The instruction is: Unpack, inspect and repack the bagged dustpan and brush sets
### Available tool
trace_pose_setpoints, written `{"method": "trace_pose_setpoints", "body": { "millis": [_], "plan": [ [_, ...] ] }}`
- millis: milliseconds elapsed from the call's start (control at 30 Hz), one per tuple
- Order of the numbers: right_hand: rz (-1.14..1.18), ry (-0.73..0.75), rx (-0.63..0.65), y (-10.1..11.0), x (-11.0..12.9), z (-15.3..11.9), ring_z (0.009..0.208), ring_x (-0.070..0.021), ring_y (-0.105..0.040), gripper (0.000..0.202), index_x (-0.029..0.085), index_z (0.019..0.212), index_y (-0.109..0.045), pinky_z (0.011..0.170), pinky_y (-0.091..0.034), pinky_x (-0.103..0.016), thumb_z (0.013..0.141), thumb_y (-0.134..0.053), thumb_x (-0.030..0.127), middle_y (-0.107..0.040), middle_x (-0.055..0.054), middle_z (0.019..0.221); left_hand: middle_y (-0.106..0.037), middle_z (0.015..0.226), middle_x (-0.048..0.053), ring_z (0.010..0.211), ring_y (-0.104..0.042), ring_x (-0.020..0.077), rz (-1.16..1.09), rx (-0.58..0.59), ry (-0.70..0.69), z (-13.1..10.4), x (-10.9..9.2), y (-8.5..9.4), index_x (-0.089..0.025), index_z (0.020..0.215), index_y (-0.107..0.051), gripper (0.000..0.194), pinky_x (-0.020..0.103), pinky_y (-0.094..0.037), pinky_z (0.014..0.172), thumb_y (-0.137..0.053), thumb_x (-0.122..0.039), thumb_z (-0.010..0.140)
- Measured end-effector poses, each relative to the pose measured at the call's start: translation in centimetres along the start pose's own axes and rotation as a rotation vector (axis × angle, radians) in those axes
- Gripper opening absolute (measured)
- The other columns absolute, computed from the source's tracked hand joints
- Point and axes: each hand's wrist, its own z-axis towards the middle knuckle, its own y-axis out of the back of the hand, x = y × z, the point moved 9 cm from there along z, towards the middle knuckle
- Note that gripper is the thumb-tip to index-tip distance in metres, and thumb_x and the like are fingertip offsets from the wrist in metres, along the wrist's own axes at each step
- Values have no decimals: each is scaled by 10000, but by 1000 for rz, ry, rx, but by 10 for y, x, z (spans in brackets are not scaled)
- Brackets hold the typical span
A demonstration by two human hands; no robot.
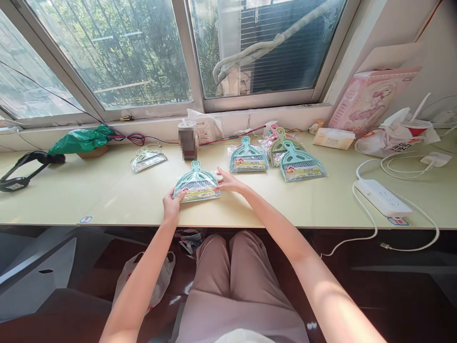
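A light-blue dustpan and brush set point(197, 183) in clear plastic wrap lies on the table in front of me, its looped handle pointing to the window. My left hand point(172, 204) grips its lower left corner, thumb on top of the wrap. At its right edge is my right hand point(229, 182), fingers spread, with the thumb by the package's side. Further right lie a second blue dustpan set point(249, 159), a third blue set point(303, 166) and a green set point(280, 145), with a pink handle point(273, 129) behind. A smaller pale-green set point(149, 159) lies to the left.
Behind the held set stands a drink cup point(187, 140), partly blurred. A green plastic bag point(82, 141) and a black headband-like device point(26, 171) are at far left. At right are a tissue pack point(333, 138), a pink box point(371, 102) and a power strip point(383, 197) with loose cables.
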Motion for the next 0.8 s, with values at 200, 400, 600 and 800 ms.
{"method": "trace_pose_setpoints", "body": {
  "millis": [200, 400, 600, 800],
  "plan": [
    [200, 128, -94, 23, 41, -20, 945, -223, -684, 1045, 219, 1563, -385, 877, -581, -369, 650, -870, 376, -716, -95, 1159, -658, 1240, 57, 1238, -617, 216, -141, 79, -145, -38, -47, -13, -306, 1272, -541, 489, 302, -504, 1034, -739, -239, 830],
    [258, 250, -196, 94, 45, -81, 891, -238, -695, 508, 183, 970, -796, 862, -548, -370, 585, -884, 503, -769, -57, 908, -655, 1270, 101, 1340, -542, 293, -72, 502, -238, -68, -67, -90, -308, 1497, -352, 833, 422, -437, 1118, -794, -449, 806],
    [258, 107, -627, 219, -13, -155, 736, -207, -666, 412, 210, 770, -777, 720, -526, -346, 450, -917, 429, -749, -63, 772, -122, 1692, 187, 1557, -21, 439, 693, 827, -611, -54, -26, -212, -267, 1523, -424, 1069, 669, -34, 1212, -948, -349, 594],
    [180, -47, -806, 246, -46, -158, 642, -207, -633, 413, 184, 768, -750, 582, -478, -334, 471, -844, 455, -724, -95, 719, -298, 1629, 209, 1490, -345, 353, 798, 614, -676, 1, -8, -268, -182, 1360, -617, 528, 514, -309, 1207, -721, -162, 842]
  ]
}}
